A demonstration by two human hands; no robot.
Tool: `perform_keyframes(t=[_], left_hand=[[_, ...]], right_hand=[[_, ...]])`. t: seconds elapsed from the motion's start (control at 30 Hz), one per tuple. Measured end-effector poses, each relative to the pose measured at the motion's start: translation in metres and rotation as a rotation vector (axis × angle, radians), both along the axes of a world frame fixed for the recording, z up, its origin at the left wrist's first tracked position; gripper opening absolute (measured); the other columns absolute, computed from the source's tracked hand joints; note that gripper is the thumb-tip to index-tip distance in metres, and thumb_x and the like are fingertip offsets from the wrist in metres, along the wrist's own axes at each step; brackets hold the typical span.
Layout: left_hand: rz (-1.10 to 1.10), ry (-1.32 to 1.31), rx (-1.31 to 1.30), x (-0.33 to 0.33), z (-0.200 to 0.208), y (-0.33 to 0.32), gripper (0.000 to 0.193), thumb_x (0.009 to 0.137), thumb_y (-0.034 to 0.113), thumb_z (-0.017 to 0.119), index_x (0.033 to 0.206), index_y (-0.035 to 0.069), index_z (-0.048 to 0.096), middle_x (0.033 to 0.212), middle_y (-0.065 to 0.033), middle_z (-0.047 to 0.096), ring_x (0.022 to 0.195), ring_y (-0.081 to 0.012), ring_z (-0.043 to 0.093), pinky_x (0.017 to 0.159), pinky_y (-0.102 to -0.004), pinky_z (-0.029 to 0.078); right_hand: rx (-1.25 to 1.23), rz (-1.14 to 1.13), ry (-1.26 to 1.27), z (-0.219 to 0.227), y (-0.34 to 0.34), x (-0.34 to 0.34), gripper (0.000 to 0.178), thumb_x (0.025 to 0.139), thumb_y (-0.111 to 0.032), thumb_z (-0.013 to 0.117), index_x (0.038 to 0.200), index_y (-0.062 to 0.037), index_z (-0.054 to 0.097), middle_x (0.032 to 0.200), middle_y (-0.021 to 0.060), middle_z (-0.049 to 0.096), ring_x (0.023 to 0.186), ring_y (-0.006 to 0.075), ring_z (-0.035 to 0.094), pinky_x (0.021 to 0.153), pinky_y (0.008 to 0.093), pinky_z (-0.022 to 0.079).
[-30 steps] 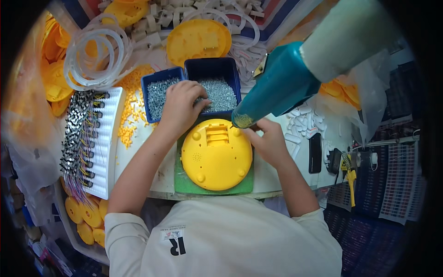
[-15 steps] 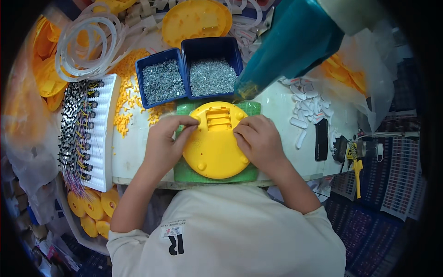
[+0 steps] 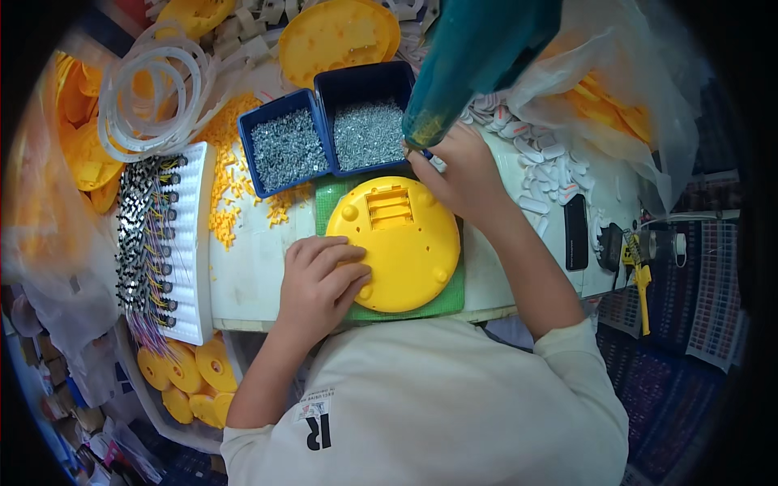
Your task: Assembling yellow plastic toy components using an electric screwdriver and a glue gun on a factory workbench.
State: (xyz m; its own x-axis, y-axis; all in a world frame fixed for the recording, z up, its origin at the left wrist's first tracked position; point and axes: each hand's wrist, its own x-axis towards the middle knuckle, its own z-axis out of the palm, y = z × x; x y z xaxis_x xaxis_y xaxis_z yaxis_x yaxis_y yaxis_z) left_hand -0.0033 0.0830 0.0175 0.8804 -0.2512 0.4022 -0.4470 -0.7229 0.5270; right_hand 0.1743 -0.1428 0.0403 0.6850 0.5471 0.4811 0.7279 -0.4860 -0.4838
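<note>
A round yellow plastic housing (image 3: 403,267) lies on a green mat (image 3: 454,301), its battery compartment facing up at the far side. My left hand (image 3: 318,279) holds its left edge, curved fingers resting on top. At the lower tip of a hanging teal power screwdriver (image 3: 478,69), my right hand (image 3: 463,172) has its fingers pinched together beside the bit. Whatever sits between those fingertips is too small to make out. Two blue bins of small screws, the left bin (image 3: 258,166) and the right bin (image 3: 326,89), stand just beyond the housing.
At left, a white foam tray (image 3: 194,243) carries wired black parts, with small yellow pieces (image 3: 223,219) beside it. White plastic parts (image 3: 559,166) and a black rectangular object (image 3: 576,231) lie at right. Clear rings (image 3: 154,101) and a yellow disc (image 3: 336,40) sit farther back.
My right hand has left the housing and moved up to the screwdriver's tip. My left hand has shifted down along the housing's left edge, fingers now laid over it.
</note>
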Motion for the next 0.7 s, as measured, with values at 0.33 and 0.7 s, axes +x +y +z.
perform_keyframes(t=[0.33, 0.7], left_hand=[[-0.013, 0.003, -0.094, 0.042, 0.013, 0.017, 0.026, 0.082, -0.001, 0.075, 0.105, 0.009, 0.072, 0.112, -0.0076, 0.073, 0.107, -0.0290, 0.067, 0.095, -0.0427, 0.048], [0.129, -0.082, 0.147, 0.156, -0.013, 0.018, 0.015, 0.084, 0.018, 0.081, 0.095, 0.010, 0.075, 0.122, -0.0070, 0.068, 0.133, -0.0301, 0.055, 0.106, -0.0492, 0.043]], right_hand=[[-0.045, 0.033, -0.192, -0.037, 0.026, 0.045, 0.011, 0.083, -0.012, 0.080, 0.090, -0.0090, 0.071, 0.092, 0.0076, 0.066, 0.092, 0.0299, 0.064, 0.081, 0.0418, 0.051], [-0.169, -0.002, 0.044, -0.018, -0.005, 0.020, 0.015, 0.084, -0.007, 0.076, 0.099, -0.0068, 0.073, 0.095, 0.0109, 0.070, 0.091, 0.0309, 0.067, 0.081, 0.0417, 0.053]])
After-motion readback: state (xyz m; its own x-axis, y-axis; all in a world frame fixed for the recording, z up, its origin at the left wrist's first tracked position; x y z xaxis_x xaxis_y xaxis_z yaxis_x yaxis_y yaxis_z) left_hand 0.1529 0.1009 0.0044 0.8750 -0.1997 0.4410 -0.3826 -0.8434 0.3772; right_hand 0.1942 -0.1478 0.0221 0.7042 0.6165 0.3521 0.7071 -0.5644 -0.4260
